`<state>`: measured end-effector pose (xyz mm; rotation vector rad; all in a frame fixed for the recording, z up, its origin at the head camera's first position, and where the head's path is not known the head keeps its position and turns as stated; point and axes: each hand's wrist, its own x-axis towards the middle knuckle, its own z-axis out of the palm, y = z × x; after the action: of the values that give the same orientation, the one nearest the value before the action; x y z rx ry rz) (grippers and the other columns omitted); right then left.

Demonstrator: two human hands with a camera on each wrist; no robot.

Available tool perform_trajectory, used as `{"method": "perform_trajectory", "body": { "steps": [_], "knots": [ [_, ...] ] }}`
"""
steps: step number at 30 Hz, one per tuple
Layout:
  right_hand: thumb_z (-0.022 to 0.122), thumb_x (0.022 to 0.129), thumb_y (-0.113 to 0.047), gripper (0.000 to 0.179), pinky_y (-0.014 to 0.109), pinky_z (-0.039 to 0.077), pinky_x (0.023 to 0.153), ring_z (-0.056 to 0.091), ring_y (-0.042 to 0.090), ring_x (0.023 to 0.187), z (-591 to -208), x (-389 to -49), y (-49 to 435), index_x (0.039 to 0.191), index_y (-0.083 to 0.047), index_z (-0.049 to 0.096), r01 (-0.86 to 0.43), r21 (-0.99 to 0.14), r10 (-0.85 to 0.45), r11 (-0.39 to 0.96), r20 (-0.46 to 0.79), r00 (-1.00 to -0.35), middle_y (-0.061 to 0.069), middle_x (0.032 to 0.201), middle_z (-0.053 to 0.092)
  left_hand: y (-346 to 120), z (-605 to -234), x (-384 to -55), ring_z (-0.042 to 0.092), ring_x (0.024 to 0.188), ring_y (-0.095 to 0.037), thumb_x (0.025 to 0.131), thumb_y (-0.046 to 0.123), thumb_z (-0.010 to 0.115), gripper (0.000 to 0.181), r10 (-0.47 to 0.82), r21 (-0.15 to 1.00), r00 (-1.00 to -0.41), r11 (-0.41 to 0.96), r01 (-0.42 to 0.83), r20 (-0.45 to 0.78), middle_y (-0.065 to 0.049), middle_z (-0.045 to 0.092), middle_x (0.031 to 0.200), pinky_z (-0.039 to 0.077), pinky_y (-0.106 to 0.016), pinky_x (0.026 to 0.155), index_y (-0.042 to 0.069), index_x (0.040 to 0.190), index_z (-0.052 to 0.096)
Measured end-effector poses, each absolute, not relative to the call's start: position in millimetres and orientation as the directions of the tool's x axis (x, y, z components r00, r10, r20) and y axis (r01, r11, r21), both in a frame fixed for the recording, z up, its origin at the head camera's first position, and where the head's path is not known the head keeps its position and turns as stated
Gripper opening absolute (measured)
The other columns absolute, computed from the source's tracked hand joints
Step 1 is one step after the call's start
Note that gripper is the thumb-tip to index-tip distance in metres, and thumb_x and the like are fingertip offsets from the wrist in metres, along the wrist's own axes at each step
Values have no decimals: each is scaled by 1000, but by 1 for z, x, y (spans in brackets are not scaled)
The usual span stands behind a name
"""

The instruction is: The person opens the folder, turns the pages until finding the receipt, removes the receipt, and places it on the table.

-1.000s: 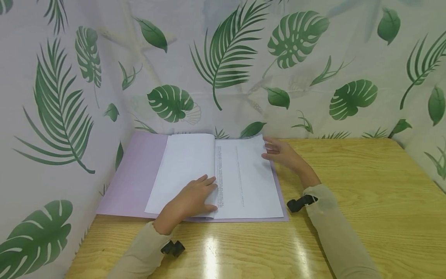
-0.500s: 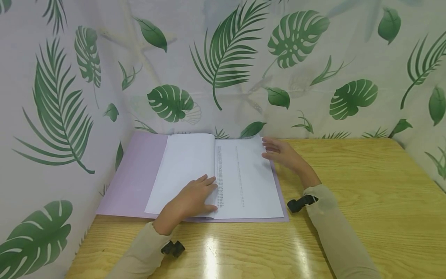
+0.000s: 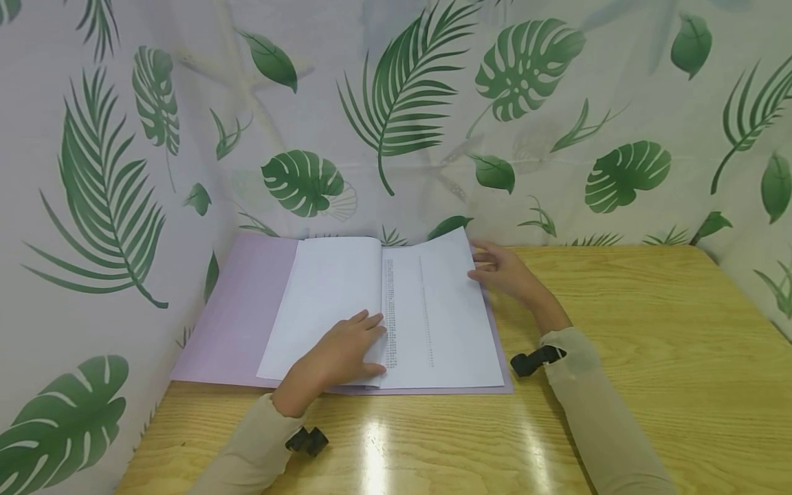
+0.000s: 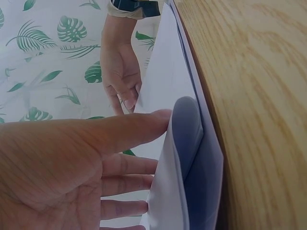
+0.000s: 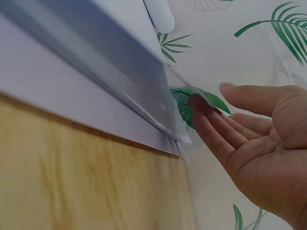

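Note:
A book with a lavender cover (image 3: 250, 309) lies open on the wooden table. Its left page (image 3: 328, 282) is blank white, and columns of small print run down the right page (image 3: 454, 323). My left hand (image 3: 343, 350) rests on the left page beside the fold, fingers extended; in the left wrist view the page (image 4: 168, 182) curves up in a loop near the thumb. At the far right corner my right hand (image 3: 504, 271) has its fingertips under the raised page corner. In the right wrist view the thumb of the right hand (image 5: 261, 129) stands apart from the page.
The wooden table (image 3: 631, 344) extends to the right of the book and in front of it. A white cloth (image 3: 433, 137) printed with green leaves hangs behind the table and along its left side. A dark wrist strap (image 3: 537, 359) sits at the right cuff.
The far right corner of the right page has risen, and my right fingertips have shifted slightly to the right with it. My left hand has stayed in place.

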<state>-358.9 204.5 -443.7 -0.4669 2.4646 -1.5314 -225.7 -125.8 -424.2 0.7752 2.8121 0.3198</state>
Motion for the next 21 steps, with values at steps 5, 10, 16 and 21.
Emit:
{"method": "perform_trajectory", "body": {
  "steps": [5, 10, 16, 21],
  "knots": [
    [64, 99, -6, 65, 29, 57, 99, 60, 41, 129, -443, -360, 205, 157, 1, 34, -159, -895, -384, 417, -15, -923, 30, 141, 58, -126, -424, -226, 35, 151, -40, 89, 32, 79, 67, 529, 263, -839, 834, 486, -127, -16, 45, 159, 33, -56, 123, 1, 143, 56],
    [61, 101, -7, 51, 28, 60, 93, 69, 28, 116, -445, -360, 208, 147, 8, 47, -142, -894, -393, 424, -41, -919, 30, 134, 63, -126, -425, -225, 34, 152, -39, 89, 33, 79, 67, 525, 259, -841, 837, 482, -131, -15, 44, 159, 33, -55, 123, 2, 144, 55],
    [57, 104, -10, 49, 35, 60, 96, 69, 21, 113, -446, -360, 211, 146, 12, 46, -104, -909, -421, 404, -84, -903, 32, 137, 60, -126, -426, -225, 33, 152, -39, 90, 34, 79, 67, 525, 250, -840, 839, 484, -135, -14, 43, 160, 33, -56, 123, 3, 144, 56],
    [60, 102, -13, 40, 31, 62, 90, 72, 12, 99, -445, -360, 210, 134, 11, 58, -89, -899, -401, 429, -102, -910, 23, 123, 69, -125, -426, -225, 32, 152, -39, 90, 34, 78, 66, 525, 249, -840, 840, 483, -140, -14, 42, 161, 33, -56, 123, 4, 144, 56]
  ]
}}
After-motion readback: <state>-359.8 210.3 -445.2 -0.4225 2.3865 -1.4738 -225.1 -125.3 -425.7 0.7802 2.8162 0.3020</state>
